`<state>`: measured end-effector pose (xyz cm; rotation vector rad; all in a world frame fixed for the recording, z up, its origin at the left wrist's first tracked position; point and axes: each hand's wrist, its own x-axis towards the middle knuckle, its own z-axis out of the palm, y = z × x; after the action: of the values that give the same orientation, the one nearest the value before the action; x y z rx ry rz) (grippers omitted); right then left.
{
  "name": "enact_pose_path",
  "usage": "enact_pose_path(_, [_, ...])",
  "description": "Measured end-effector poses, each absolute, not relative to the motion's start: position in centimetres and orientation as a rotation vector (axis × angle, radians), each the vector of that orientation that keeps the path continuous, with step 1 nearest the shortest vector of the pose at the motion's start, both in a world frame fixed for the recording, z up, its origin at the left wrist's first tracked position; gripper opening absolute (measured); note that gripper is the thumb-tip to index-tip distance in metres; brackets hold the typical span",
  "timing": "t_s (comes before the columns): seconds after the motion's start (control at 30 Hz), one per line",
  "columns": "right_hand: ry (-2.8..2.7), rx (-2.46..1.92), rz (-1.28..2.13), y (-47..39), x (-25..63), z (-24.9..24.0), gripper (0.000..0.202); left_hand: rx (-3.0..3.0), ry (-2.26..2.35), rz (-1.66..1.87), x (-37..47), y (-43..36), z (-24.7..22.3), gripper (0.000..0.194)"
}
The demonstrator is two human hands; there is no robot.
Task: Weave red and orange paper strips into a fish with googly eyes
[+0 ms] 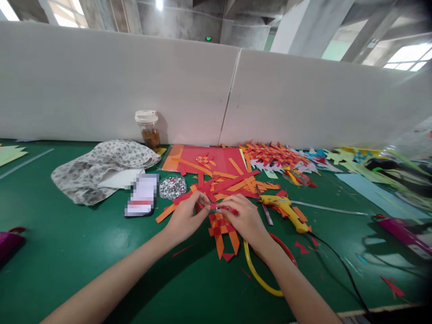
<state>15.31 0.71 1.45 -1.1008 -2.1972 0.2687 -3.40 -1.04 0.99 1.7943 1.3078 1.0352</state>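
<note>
A woven red and orange paper piece (221,225) lies on the green table between my hands, its orange strips pointing toward me. At its upper end my left hand (189,213) pinches a small red paper part from the left. My right hand (243,219) has its fingers closed on the same red paper from the right. The fingertips of both hands nearly meet, and they hide part of the paper. Loose red and orange strips (236,182) are piled just beyond my hands.
A yellow glue gun (286,209) with a black cord lies right of my hands. Yellow-red scissor-like loops (259,279) sit under my right forearm. Left are a phone (141,195), googly eyes (173,187), cloth (104,168) and a cup (150,130). Finished paper shapes (276,155) lie behind.
</note>
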Motion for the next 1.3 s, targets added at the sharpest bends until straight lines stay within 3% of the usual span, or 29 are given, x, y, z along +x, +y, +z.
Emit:
enact_pose_path(0.2, [-2.305,-1.135,0.289,0.8,15.5,0.5,0.010,2.685,1.138,0.592,-4.6,-2.0,-0.7,0.024])
enact_pose_path(1.07, [-2.447,-1.037,0.151,1.3,15.3,-0.6,0.015,2.792,1.157,0.513,-4.3,-2.1,-1.3,0.020])
enact_pose_path(1.17, [-2.388,-0.979,0.195,0.9,15.5,-0.4,0.023,2.792,1.161,0.520,-4.3,-2.1,-1.3,0.021])
enact_pose_path(1.3, [-2.381,-0.918,0.257,0.2,15.7,-0.1,0.049,2.790,1.159,0.527,-4.3,-2.2,-1.4,0.021])
